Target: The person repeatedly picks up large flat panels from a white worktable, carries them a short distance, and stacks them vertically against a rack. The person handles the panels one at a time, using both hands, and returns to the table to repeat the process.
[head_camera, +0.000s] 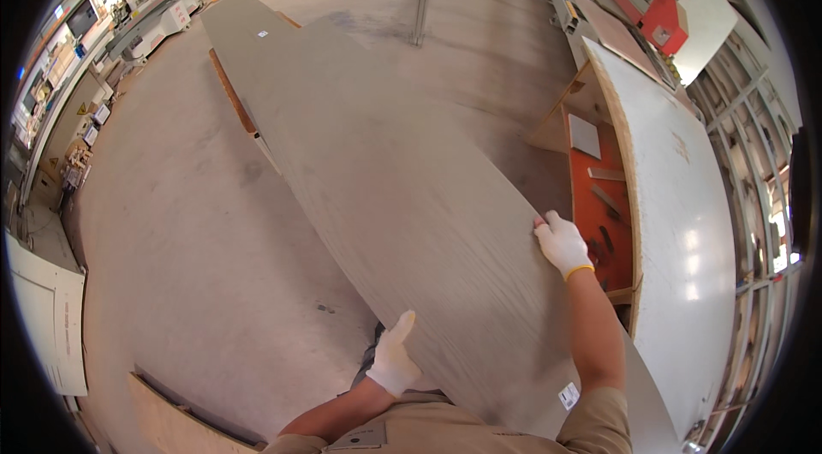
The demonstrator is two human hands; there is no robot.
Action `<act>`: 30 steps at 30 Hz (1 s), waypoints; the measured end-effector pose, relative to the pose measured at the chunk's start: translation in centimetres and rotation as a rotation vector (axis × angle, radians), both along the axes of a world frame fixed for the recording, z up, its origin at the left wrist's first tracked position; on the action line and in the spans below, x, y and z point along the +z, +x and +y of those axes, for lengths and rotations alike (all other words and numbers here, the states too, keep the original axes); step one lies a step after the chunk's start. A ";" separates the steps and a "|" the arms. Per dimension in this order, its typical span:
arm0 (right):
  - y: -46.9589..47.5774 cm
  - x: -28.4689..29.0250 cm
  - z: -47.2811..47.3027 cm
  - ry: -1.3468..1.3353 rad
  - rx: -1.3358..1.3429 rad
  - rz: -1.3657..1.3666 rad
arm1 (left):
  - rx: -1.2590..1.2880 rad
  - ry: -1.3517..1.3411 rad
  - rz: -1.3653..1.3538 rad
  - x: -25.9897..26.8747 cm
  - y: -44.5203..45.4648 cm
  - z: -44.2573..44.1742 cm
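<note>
A long grey-brown panel with a faint wood grain (417,184) stretches diagonally from my body to the far left. My right hand (564,243), in a white glove with a yellow cuff, grips its right edge, with the fingers partly hidden. At the near left edge my left hand (395,354), also gloved, presses against the panel with the thumb raised along it; its other fingers are hidden, so its hold is unclear. One white label (569,396) lies on the near end of the panel and another (262,34) on the far end.
On the right stands a white-topped workbench (681,216) with an orange shelf (584,184) holding offcuts. A metal frame (420,4) and a machine with a red part (664,23) are beyond it. More machinery (154,17) lines the left. A wooden board (186,418) is at lower left.
</note>
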State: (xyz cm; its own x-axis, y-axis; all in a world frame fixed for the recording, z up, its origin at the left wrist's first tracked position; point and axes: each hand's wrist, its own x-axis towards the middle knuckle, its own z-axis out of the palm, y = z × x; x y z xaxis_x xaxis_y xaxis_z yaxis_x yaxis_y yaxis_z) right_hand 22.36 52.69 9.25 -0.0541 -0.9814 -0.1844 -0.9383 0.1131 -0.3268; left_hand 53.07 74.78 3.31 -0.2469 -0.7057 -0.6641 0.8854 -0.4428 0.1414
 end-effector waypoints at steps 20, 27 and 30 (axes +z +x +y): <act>1.0 -3.3 -0.2 -0.024 -0.152 0.143 | 0.509 -0.203 -0.537 -9.6 23.1 -21.3; 7.6 -3.9 -6.8 -0.032 -0.069 0.095 | 0.521 -0.178 -0.670 -15.2 31.8 -28.7; 8.6 -3.6 -7.2 -0.051 0.027 0.044 | 0.471 -0.238 -0.712 -16.1 33.1 -28.6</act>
State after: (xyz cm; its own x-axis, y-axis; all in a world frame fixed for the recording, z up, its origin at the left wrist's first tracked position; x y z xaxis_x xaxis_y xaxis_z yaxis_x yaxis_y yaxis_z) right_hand 30.98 45.45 5.61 -0.0347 -0.9906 -0.1324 -0.9544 0.0722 -0.2897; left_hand 86.17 46.13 -12.79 0.5204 -0.7685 -0.3723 0.6352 0.0569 0.7703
